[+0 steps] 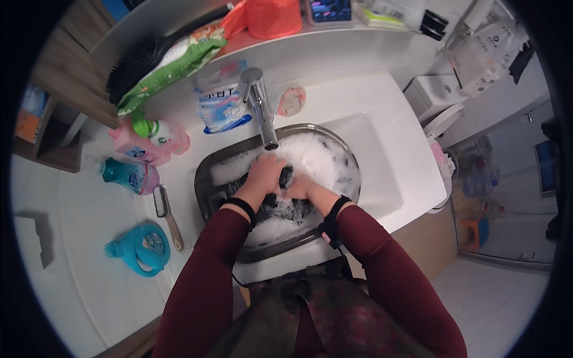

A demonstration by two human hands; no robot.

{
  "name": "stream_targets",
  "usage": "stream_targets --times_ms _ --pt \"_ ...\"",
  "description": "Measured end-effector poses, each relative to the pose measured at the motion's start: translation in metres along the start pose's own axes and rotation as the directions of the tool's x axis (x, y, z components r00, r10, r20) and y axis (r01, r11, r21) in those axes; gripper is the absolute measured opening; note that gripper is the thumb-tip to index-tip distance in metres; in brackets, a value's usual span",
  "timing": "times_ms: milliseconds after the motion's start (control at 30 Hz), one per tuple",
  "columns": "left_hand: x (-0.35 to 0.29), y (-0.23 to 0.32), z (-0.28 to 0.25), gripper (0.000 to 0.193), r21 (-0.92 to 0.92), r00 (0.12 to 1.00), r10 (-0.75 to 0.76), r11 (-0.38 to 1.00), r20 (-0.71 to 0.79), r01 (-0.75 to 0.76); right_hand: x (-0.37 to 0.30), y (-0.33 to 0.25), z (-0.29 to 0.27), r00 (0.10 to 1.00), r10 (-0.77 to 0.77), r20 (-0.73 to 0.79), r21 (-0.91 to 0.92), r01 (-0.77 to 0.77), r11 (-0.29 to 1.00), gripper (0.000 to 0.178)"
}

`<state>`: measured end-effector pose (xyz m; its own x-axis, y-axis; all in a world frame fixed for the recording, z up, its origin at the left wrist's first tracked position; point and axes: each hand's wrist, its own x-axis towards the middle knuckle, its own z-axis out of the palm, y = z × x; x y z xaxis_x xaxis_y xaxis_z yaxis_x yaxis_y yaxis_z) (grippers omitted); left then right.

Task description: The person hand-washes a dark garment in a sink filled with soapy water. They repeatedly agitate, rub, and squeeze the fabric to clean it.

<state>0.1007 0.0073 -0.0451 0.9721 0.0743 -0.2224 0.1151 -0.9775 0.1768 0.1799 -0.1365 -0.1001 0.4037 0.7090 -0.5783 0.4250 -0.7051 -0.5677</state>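
Note:
Both my hands are close together over a dark oval wash basin (262,253) full of white suds (319,160). My left hand (264,176) is closed around a wet black cloth (287,177), its fingers bent over the bunched fabric. Against the cloth's other side, my right hand (302,188) grips it too, with its fingertips partly hidden. More dark fabric lies in the foam below the hands. What kind of garment it is, I cannot tell. A chrome faucet (260,113) hangs just beyond my hands, above the basin.
The basin rests in a white sink (382,173). Left of it are a wooden-handled brush (170,218), a blue detergent jug (143,249), a teal bottle (130,176) and pink bottles (140,145). Behind stand a detergent bag (221,107) and a crumpled pinkish item (292,102). A shelf runs above.

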Motion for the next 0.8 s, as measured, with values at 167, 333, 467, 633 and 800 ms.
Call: stream_targets --times_ms 167,333,467,633,800 --pt "-0.031 0.028 -0.02 0.061 0.115 0.993 0.103 0.989 -0.051 -0.097 -0.03 0.007 -0.029 0.98 -0.179 0.088 0.182 0.161 0.97 0.067" --pt "-0.044 0.085 -0.024 0.022 0.344 0.897 0.438 0.852 -0.056 -0.395 -0.056 0.024 -0.083 0.959 -0.282 -0.009 -0.289 0.267 0.919 0.054" --pt "-0.054 0.128 -0.006 0.025 0.636 0.817 0.57 0.661 -0.081 -0.398 -0.067 0.028 -0.097 0.978 -0.185 -0.096 0.591 0.205 0.78 0.071" --pt "-0.06 0.137 -0.007 0.04 0.355 0.781 0.6 0.777 -0.174 -0.519 -0.074 0.035 -0.096 0.838 -0.541 0.065 0.047 0.539 0.841 0.05" --pt "-0.117 0.142 -0.001 0.076 0.067 0.813 0.111 0.994 -0.572 -0.089 -0.096 0.056 -0.099 0.898 -0.439 0.04 0.182 0.426 0.886 0.033"
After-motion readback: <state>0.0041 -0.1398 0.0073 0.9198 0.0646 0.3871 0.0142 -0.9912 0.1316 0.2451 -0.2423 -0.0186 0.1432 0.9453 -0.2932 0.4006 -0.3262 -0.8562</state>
